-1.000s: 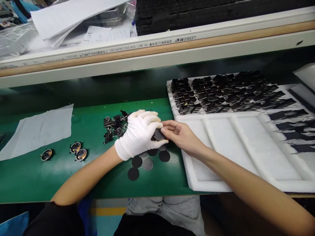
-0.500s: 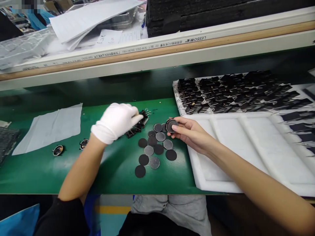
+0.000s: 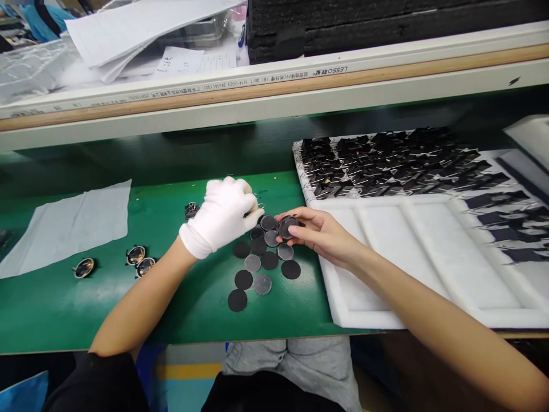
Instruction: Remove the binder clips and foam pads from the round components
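My left hand [image 3: 231, 213], in a white glove, is closed in a pinch just left of the discs. Wire loops of a binder clip [image 3: 261, 205] show at its fingertips; the clip's body is hidden by the glove. Bare, my right hand [image 3: 323, 233] grips a small round dark piece [image 3: 289, 228] between thumb and fingers, its flat face turned up. Below and between both hands lie several black discs [image 3: 270, 260] and several greyish clear discs [image 3: 262, 284]. More black binder clips [image 3: 191, 210] stick out behind the left glove.
Three round metal-rimmed pieces [image 3: 84, 268] lie on the green bench [image 3: 171, 309] at left, near a white sheet [image 3: 71, 226]. A white foam tray [image 3: 394, 252] at right bears rows of black clipped parts [image 3: 398, 157]. Papers [image 3: 141, 34] lie on the shelf above.
My left hand has moved right, toward the discs and my right hand, with the clip wires at its fingertips. The right hand still holds the round piece. The view has shifted slightly.
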A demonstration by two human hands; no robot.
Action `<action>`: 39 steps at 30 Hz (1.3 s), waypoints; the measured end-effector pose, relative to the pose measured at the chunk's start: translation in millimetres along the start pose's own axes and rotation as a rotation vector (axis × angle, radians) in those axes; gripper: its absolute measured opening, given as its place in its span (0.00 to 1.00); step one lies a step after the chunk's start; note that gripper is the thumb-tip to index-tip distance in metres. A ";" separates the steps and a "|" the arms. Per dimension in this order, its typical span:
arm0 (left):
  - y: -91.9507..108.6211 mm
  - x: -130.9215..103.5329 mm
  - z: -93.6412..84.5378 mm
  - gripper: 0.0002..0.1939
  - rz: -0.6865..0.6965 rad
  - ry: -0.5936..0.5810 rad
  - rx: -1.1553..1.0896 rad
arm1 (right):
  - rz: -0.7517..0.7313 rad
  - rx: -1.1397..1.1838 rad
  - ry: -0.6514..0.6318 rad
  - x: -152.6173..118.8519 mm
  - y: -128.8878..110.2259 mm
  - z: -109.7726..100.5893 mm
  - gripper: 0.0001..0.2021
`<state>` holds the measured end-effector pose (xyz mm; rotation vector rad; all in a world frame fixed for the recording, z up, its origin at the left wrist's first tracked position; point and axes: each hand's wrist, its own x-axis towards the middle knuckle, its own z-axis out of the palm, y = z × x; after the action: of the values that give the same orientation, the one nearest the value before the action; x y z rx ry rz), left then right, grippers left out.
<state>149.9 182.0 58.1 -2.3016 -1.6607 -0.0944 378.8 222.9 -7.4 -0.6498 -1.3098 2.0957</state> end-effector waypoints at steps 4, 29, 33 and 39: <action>23.8 -2.9 1.4 0.18 -0.083 0.269 -0.231 | -0.093 -0.073 -0.095 -3.9 3.5 7.2 0.15; 14.9 -5.8 -31.4 0.29 -0.071 -0.427 -0.354 | -0.349 -0.555 -0.291 -11.5 -7.2 -11.0 0.09; 0.2 -4.9 -25.7 0.29 -0.193 -0.314 -0.551 | -0.113 -0.030 0.059 -6.8 -12.0 -9.3 0.12; 10.2 -6.2 -22.1 0.26 -0.354 -0.428 -0.909 | 0.046 0.269 0.224 -2.6 -15.1 -3.1 0.18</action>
<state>160.1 167.2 75.7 -2.7127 -2.6530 -0.5753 386.0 228.4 5.4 -0.7753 -0.8799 2.1153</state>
